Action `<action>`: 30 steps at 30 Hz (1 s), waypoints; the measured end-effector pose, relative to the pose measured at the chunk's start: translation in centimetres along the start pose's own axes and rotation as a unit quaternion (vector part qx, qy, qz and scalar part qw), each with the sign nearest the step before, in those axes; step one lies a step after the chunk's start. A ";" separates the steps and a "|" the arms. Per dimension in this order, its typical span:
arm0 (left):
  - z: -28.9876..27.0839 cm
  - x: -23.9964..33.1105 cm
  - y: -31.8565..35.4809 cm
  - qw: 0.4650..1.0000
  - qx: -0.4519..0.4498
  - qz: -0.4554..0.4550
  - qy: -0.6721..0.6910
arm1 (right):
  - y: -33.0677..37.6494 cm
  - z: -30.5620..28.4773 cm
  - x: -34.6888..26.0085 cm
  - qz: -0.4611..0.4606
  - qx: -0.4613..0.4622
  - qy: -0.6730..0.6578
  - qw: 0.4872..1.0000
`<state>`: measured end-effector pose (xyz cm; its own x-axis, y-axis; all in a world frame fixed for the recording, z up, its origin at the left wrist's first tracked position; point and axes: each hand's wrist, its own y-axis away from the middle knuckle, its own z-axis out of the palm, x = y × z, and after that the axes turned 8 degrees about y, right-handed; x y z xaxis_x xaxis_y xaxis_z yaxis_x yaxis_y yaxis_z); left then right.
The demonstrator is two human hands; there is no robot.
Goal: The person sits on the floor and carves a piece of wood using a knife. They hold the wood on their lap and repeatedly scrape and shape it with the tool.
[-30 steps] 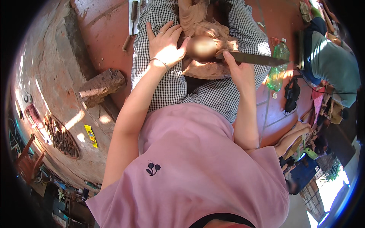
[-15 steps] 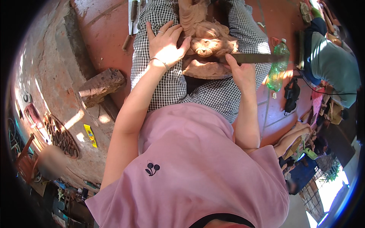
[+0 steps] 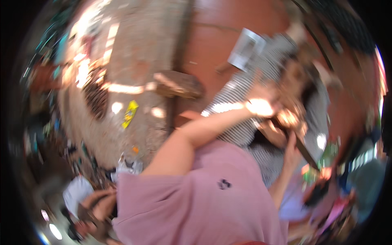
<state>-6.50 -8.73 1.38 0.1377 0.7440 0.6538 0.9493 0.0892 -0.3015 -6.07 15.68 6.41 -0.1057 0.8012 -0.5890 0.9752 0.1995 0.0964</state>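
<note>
A carved brown wooden figure (image 3: 295, 81) lies between my thighs, over checked trousers. My left hand (image 3: 263, 102) rests against its left side; motion blurs the hand, though the fingers look spread rather than wrapped. At the near end of the carving, my right hand (image 3: 290, 148) is closed on a long, flat, dark file-like strip (image 3: 308, 156). That strip slants down to the right, away from the wood. Blur hides where its other end meets the carving.
On a concrete ledge to my left lie a rough wood block (image 3: 179, 85), a yellow packet (image 3: 130, 114) and a bundle of tools (image 3: 96, 96). A white sheet (image 3: 246, 49) is beyond my left leg. A green bottle (image 3: 330, 152) stands right; a person (image 3: 92, 200) is at lower left.
The whole view has swung, so my hands, the carving and the ledge appear shifted right and tilted. A person has come into view at lower left. My grip on the strip looks the same.
</note>
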 end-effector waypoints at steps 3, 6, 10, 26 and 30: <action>0.6 0.0 0.0 0.999 -0.038 0.007 -0.005 | 0.2 0.7 0.0 0.024 0.004 0.025 0.999; 1.1 0.0 0.2 0.998 -0.057 -0.018 0.002 | 0.1 1.1 3.5 -0.078 0.018 0.074 0.994; 4.3 -1.3 1.0 0.998 0.054 0.013 -0.011 | 0.4 0.1 2.8 -0.055 0.020 0.020 0.998; 2.7 -0.8 0.5 0.999 -0.039 -0.021 -0.019 | -0.6 0.2 2.9 -0.029 -0.002 0.059 0.998; 2.7 -0.5 0.4 0.999 -0.040 -0.023 -0.012 | -0.2 1.0 4.6 0.000 0.013 -0.054 0.998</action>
